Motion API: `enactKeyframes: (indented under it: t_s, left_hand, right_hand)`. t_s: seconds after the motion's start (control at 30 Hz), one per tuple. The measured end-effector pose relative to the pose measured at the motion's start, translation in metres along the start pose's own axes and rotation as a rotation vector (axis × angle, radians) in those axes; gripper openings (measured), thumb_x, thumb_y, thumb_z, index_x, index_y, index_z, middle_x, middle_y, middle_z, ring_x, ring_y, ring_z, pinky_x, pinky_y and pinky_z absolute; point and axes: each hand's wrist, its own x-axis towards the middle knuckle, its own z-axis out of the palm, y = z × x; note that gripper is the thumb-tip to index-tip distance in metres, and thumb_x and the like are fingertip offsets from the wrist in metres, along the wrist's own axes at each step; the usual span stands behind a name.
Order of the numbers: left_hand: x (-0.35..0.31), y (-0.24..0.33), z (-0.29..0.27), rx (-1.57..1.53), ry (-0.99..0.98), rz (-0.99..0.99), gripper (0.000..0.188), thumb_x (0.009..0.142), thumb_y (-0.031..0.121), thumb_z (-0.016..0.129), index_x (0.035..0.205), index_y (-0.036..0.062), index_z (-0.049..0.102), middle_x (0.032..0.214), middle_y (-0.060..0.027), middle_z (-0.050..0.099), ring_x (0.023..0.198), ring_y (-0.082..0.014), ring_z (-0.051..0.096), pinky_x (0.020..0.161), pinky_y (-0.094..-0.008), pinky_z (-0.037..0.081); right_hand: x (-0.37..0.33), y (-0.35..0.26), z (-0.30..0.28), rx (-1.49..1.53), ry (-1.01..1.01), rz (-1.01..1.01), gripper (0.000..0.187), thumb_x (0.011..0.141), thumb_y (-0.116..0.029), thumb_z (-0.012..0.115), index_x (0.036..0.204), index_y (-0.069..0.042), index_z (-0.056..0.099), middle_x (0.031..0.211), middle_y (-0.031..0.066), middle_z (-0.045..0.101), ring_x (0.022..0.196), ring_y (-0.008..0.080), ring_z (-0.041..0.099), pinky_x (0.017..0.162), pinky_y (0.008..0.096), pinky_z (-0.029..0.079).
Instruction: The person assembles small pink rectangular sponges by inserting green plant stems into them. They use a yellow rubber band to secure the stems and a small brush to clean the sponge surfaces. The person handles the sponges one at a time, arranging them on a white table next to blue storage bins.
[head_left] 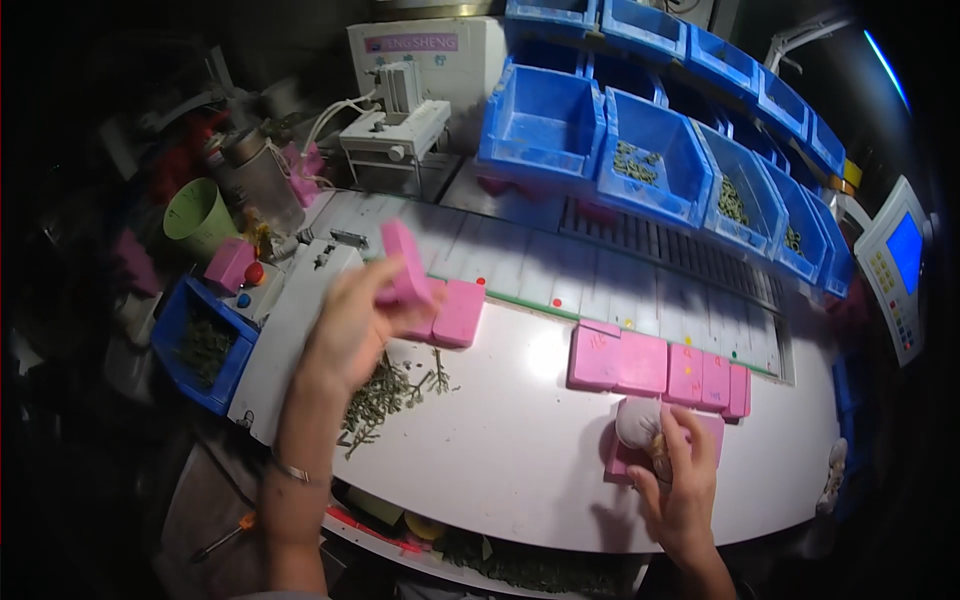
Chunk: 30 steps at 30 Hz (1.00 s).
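Note:
My left hand [350, 325], slightly blurred, grips a pink slab [402, 255], apparently a rubber mould piece, and holds it tilted above the table. Just beyond that hand, two pink blocks [460, 314] lie side by side. Below it is a heap of dark green branching pieces [385, 395]. My right hand [685, 485] has its fingers closed round the tied neck of a round white cloth pouch [637, 420]. The pouch is over a pink mould block [710, 432] lying on the white table [500, 440]; whether they touch is hard to tell.
Several pink blocks [640, 362] stand in a row beyond my right hand. Blue bins [545, 115], some holding small green pieces, rise at the back. A white machine [400, 125] stands back left, a blue tray [205, 345] at left, a keypad device [895, 265] at right.

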Motion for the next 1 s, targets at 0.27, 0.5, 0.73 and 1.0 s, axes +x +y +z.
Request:
enactKeyframes:
  t_s: [0.27, 0.5, 0.73, 1.0]
  left_hand:
    - [0.168, -0.005, -0.062, 1.208, 0.5, 0.369, 0.036, 0.05, 0.019, 0.076, 0.078, -0.0001, 0.065, 0.074, -0.0166, 0.065, 0.072, -0.0294, 0.064, 0.068, -0.0339, 0.05]
    - [0.202, -0.008, -0.073, 1.499, 0.497, 0.44, 0.036, 0.053, 0.021, 0.079, 0.078, 0.0001, 0.064, 0.082, -0.0202, 0.064, 0.081, -0.0366, 0.063, 0.075, -0.0405, 0.051]
    - [0.204, -0.023, -0.093, 1.574, 0.286, 0.534, 0.034, 0.069, 0.027, 0.068, 0.071, -0.0066, 0.063, 0.065, -0.0211, 0.062, 0.059, -0.0307, 0.063, 0.055, -0.0411, 0.047]
    - [0.059, -0.072, 0.064, 1.101, -0.264, 0.512, 0.025, 0.082, 0.016, 0.062, 0.1, -0.0015, 0.063, 0.094, -0.0101, 0.064, 0.084, -0.0169, 0.059, 0.077, -0.0282, 0.045]
  right_hand:
    - [-0.022, 0.014, 0.017, -0.025, -0.044, -0.003, 0.062, 0.07, 0.01, 0.057, 0.129, 0.003, 0.041, 0.117, 0.0222, 0.048, 0.099, 0.0379, 0.053, 0.085, 0.0399, 0.044]
    - [-0.02, 0.015, -0.012, 0.007, -0.054, 0.082, 0.064, 0.067, 0.014, 0.051, 0.129, 0.001, 0.043, 0.106, 0.0222, 0.052, 0.094, 0.0383, 0.054, 0.081, 0.0403, 0.045]
    - [-0.035, 0.093, -0.046, -0.102, 0.148, 0.359, 0.061, 0.072, 0.015, 0.043, 0.13, -0.002, 0.043, 0.106, 0.0182, 0.052, 0.098, 0.0313, 0.054, 0.088, 0.0323, 0.041]
    - [-0.059, 0.129, -0.04, -0.304, 0.098, 0.174, 0.055, 0.071, 0.008, 0.055, 0.125, 0.0, 0.046, 0.122, 0.0198, 0.046, 0.114, 0.0372, 0.045, 0.097, 0.0419, 0.036]
